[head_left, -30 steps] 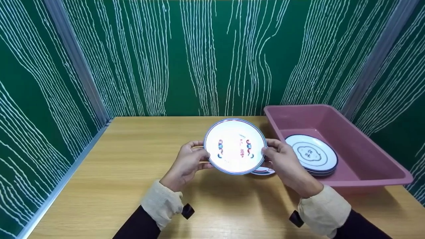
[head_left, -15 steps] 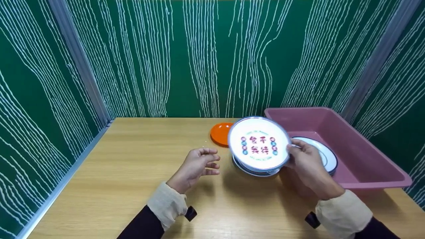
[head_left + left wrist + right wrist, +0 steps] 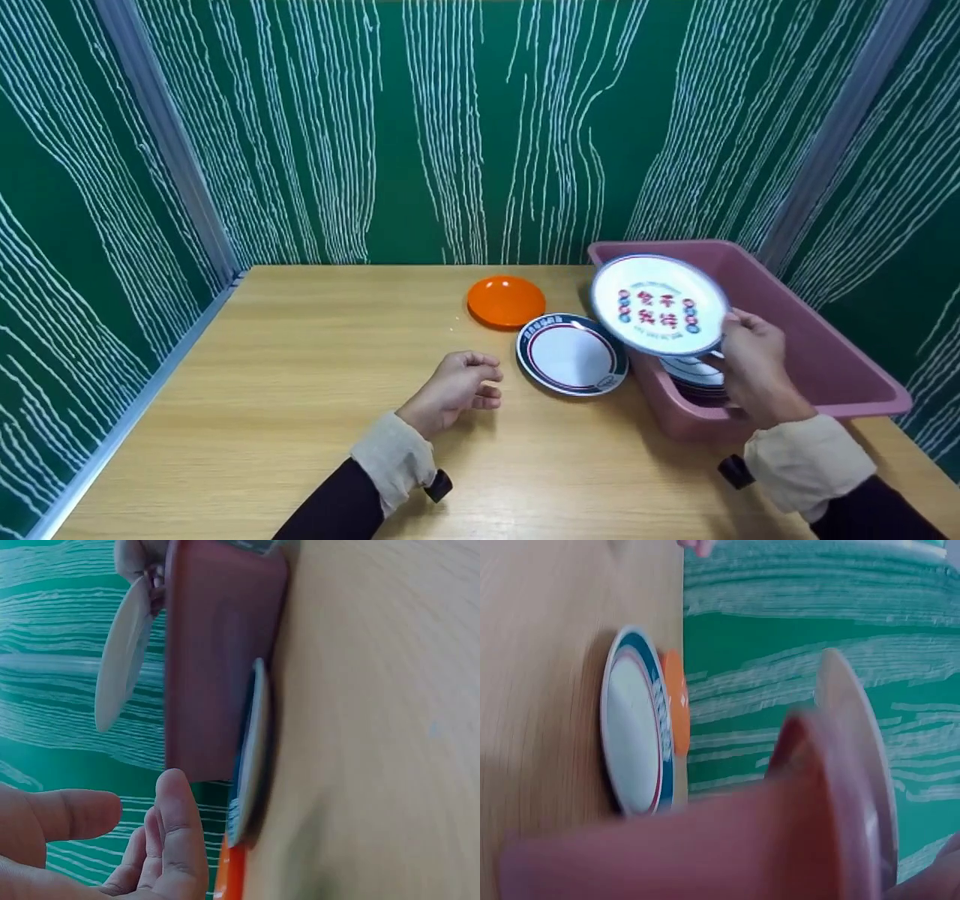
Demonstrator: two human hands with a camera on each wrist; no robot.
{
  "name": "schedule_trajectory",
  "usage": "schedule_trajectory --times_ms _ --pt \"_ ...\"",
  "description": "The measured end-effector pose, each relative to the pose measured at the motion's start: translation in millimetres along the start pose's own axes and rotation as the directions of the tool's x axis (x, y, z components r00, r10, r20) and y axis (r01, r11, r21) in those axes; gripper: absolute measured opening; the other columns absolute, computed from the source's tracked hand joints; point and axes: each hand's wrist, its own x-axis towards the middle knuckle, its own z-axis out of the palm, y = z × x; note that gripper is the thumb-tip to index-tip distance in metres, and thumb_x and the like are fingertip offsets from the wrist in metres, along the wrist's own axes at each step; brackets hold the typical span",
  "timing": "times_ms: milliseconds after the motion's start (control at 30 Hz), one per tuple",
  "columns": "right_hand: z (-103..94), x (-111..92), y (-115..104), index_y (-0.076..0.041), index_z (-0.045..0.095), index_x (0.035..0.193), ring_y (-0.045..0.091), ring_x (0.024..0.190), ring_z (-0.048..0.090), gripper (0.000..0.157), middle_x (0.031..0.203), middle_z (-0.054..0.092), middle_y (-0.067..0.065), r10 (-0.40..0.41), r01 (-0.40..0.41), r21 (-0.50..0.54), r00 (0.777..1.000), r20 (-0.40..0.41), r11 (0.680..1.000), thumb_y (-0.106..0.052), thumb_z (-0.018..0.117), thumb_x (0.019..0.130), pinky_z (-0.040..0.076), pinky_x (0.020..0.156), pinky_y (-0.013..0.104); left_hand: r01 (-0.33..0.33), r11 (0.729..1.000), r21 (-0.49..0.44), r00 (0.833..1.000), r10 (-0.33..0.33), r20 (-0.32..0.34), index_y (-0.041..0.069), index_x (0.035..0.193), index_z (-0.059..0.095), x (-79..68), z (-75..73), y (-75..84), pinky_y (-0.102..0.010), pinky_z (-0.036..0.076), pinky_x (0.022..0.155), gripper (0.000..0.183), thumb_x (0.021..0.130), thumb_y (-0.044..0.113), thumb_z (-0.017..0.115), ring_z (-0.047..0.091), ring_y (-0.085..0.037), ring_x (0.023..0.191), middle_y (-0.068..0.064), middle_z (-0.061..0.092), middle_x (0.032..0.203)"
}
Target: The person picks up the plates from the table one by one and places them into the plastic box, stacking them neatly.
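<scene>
My right hand [image 3: 756, 367] pinches the right edge of a white plate [image 3: 660, 306] with a blue rim and red characters. That plate is held tilted over the near left part of a pink basin [image 3: 832, 360]. Below it, partly hidden, a stack of white plates [image 3: 694, 373] sits inside the basin. My left hand [image 3: 456, 390] holds nothing, its fingers loosely bent above the table. Just right of it lies a plate with a dark blue rim [image 3: 572, 355] on the table. The left wrist view shows the held plate [image 3: 124, 652] edge-on above the basin wall [image 3: 217, 660].
An orange plate [image 3: 506, 301] lies behind the blue-rimmed one, close to its edge. The basin's left wall stands right beside the blue-rimmed plate. Green panels with white streaks [image 3: 442, 135] enclose the wooden table [image 3: 300, 360] at the back and sides.
My left hand has let go of the white plate. My right hand has carried it rightward to over the basin, bringing the orange and blue-rimmed plates into view.
</scene>
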Motion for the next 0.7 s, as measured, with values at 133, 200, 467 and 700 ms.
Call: schedule_trajectory --times_ms 133,200,467,700 --pt "-15.1 14.1 -3.1 -0.015 0.025 0.163 0.007 0.092 0.066 0.053 0.114 0.054 -0.001 0.059 -0.055 0.043 0.993 -0.097 0.998 -0.02 0.033 0.111 0.063 0.07 0.026 0.055 0.997 0.057 0.998 -0.053 -0.034 -0.004 0.126 0.058 8.9 5.8 -4.2 -0.03 0.064 0.072 0.028 0.099 0.003 0.06 0.062 -0.021 0.075 -0.013 0.059 0.109" --pt "-21.5 20.2 -3.8 -0.019 0.022 0.164 0.008 0.095 0.065 0.053 0.115 0.053 -0.002 0.102 -0.094 0.063 0.986 -0.134 0.994 -0.021 0.032 0.111 0.064 0.069 0.028 0.065 0.995 0.08 0.997 -0.061 -0.054 -0.005 0.126 0.058 14.3 8.0 -5.9 -0.03 0.063 0.071 0.03 0.097 0.002 0.061 0.061 -0.021 0.074 -0.013 0.059 0.107" --pt "-35.5 33.2 -2.2 -0.016 0.018 0.164 0.01 0.103 0.057 0.056 0.12 0.045 0.002 0.148 -0.138 0.064 0.969 -0.198 0.988 -0.016 0.029 0.109 0.064 0.071 0.029 0.081 0.991 0.109 0.994 -0.072 -0.085 -0.002 0.115 0.058 39.1 18.1 -8.1 -0.033 0.064 0.07 0.02 0.096 -0.001 0.06 0.059 -0.02 0.068 -0.014 0.059 0.094" --pt "-30.4 36.3 4.0 -0.004 0.018 0.161 0.008 0.078 0.063 0.057 0.121 0.045 0.011 0.097 -0.093 0.03 0.976 -0.195 0.995 -0.011 0.033 0.107 0.064 0.068 0.033 0.07 0.992 0.105 0.994 -0.061 -0.087 0.004 0.092 0.055 57.6 29.2 -7.2 -0.034 0.063 0.065 0.007 0.094 -0.002 0.06 0.056 -0.019 0.058 -0.01 0.054 0.075"
